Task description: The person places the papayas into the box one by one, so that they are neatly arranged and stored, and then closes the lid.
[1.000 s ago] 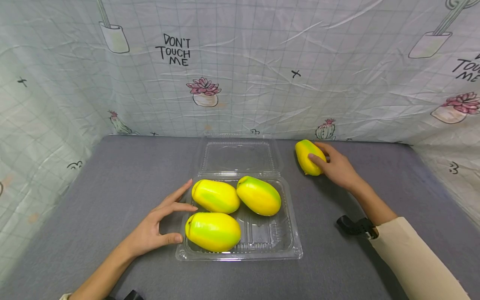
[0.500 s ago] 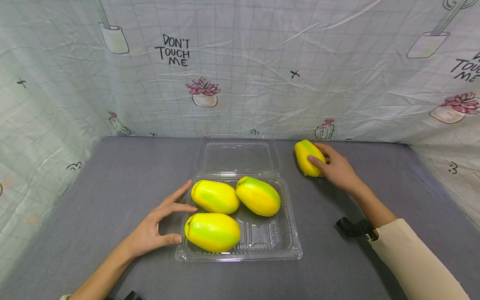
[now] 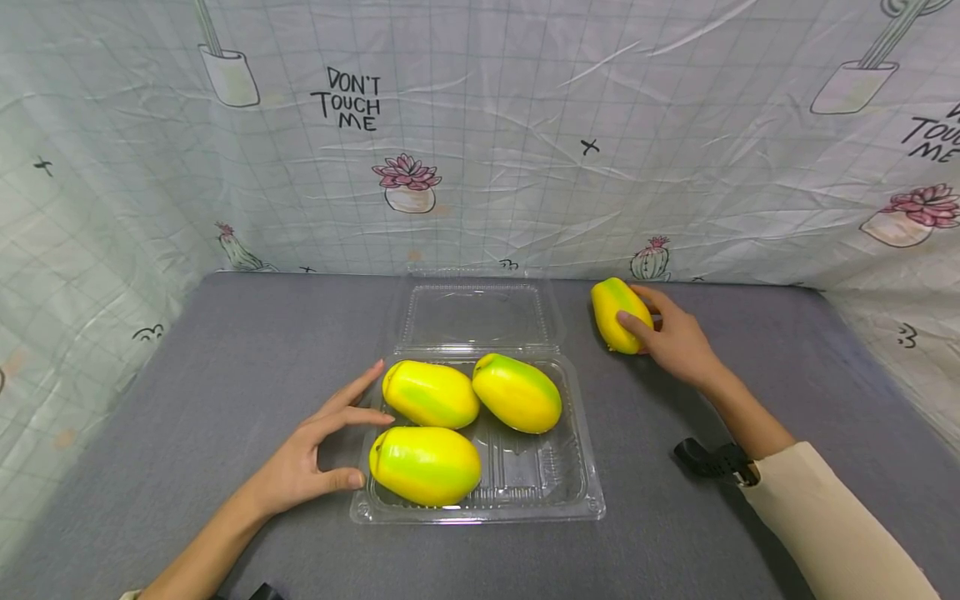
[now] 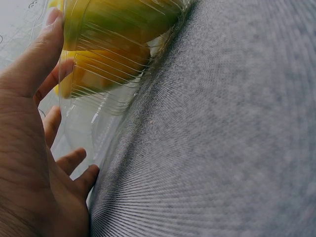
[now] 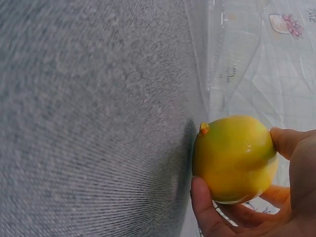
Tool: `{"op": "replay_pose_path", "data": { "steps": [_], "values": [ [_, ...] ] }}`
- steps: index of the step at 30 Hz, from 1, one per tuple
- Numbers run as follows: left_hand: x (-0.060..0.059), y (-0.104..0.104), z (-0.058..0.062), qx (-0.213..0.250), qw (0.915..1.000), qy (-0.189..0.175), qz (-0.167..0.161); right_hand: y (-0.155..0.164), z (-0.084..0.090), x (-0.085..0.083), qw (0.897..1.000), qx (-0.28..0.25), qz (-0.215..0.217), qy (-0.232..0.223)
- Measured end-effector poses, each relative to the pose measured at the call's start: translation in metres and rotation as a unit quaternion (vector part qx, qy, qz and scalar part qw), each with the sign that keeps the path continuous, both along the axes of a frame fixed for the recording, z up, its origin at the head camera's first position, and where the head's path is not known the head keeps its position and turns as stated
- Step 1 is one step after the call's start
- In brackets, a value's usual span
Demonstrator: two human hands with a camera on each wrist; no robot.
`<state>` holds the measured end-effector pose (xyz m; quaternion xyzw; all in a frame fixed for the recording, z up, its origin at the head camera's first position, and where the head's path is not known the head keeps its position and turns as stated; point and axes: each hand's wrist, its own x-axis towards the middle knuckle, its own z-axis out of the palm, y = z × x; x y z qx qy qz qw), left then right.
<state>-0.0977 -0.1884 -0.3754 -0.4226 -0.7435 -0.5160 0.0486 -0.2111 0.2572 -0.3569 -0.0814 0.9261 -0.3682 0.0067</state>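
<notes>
My right hand (image 3: 678, 340) grips a yellow-green mango (image 3: 621, 315) at the back right of the table, thumb on one side and fingers round the other. A small stem nub shows on this mango (image 5: 236, 159) in the right wrist view. Left of it is a clear plastic clamshell box (image 3: 592, 467) with its lid (image 3: 476, 312) laid back. Inside lie a front mango (image 3: 425, 467), a back-left mango (image 3: 431, 393) and a right-hand mango (image 3: 517, 392). My left hand (image 3: 303, 454) has its fingers spread at the box's left rim, thumb near the front mango.
A grey cloth covers the table (image 3: 300, 321). Behind and at both sides hangs a pale checked curtain (image 3: 510, 150) printed with plants and words. A black wrist mount (image 3: 712, 458) sits on the right forearm.
</notes>
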Motion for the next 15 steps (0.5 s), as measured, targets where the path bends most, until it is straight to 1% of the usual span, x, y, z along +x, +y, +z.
{"op": "replay_pose_path", "data": {
  "steps": [8,15],
  "values": [
    [0.0,0.0,-0.003,-0.001,1.0,0.008,0.0,-0.003,0.008,0.01,0.999,0.023,-0.005,0.042],
    [0.001,0.0,-0.005,-0.001,1.0,0.007,0.0,-0.009,0.015,0.026,0.995,0.012,0.019,0.093]
  ]
}}
